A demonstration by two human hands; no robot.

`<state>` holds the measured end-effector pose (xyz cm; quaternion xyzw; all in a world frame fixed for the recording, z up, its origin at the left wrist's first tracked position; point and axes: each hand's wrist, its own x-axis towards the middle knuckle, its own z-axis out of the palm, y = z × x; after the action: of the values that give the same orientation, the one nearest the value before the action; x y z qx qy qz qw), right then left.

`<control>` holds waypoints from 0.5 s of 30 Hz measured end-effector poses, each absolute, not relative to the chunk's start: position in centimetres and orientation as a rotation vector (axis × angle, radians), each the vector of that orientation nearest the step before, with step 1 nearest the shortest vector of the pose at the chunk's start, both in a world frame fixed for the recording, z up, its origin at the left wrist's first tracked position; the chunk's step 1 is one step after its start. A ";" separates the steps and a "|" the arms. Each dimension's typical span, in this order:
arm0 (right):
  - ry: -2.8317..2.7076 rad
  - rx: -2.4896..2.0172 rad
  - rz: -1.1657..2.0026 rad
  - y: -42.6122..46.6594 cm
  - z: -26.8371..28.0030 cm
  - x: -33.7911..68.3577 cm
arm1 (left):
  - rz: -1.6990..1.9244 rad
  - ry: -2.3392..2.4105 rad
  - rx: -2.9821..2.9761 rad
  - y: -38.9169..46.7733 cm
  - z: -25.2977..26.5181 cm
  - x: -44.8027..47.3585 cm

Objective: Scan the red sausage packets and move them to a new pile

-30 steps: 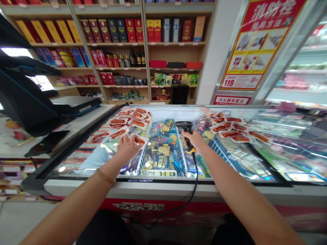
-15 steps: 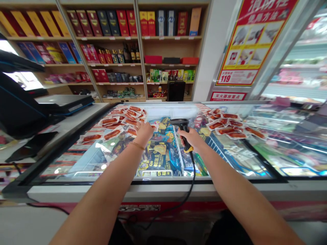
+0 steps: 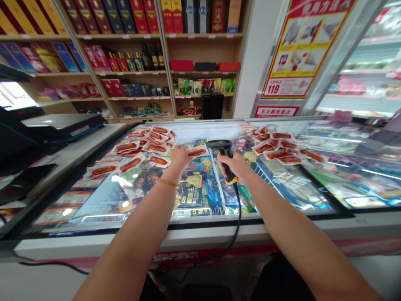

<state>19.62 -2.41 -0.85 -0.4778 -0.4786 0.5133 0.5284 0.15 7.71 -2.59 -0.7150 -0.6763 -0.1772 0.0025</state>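
My left hand [image 3: 181, 159] is closed on one end of a vacuum-packed sausage [image 3: 198, 152], which points right over the freezer's glass lid. Facing that pack is the head of a black barcode scanner [image 3: 219, 144]. My right hand [image 3: 234, 164] is wrapped round the scanner's grip, and its cable runs down over the freezer's front edge. Left of my left hand, a heap of packed sausages [image 3: 155, 148] lies on the glass. A second group of packed sausages [image 3: 277, 154] lies to the right of the scanner.
Under the glass of the chest freezer [image 3: 250, 228], bagged frozen goods [image 3: 191, 190] and wire baskets show. A flat scale [image 3: 65, 125] stands on the counter at left. Shelves [image 3: 125, 73] with boxes and bottles line the back wall. A red poster [image 3: 308, 46] hangs at right.
My left hand has drawn a packed sausage rightward, out from beside the left heap, and more of it now shows near the scanner. The camera view has tilted slightly downward.
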 end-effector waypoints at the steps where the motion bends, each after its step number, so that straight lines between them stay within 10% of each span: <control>1: -1.156 -1.146 1.225 -2.4 -0.9 19.6 | -0.533 -2.126 -2.263 7.7 -2.5 0.0; 15: -1.273 -1.179 1.190 -3.5 -0.9 18.7 | -1.637 -2.067 -2.281 8.8 -3.4 -1.5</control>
<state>18.73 -3.52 -0.91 -0.4867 -0.5256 0.4910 0.4957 -1.53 8.77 -3.38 -0.6445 -0.5841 -0.4626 -0.1715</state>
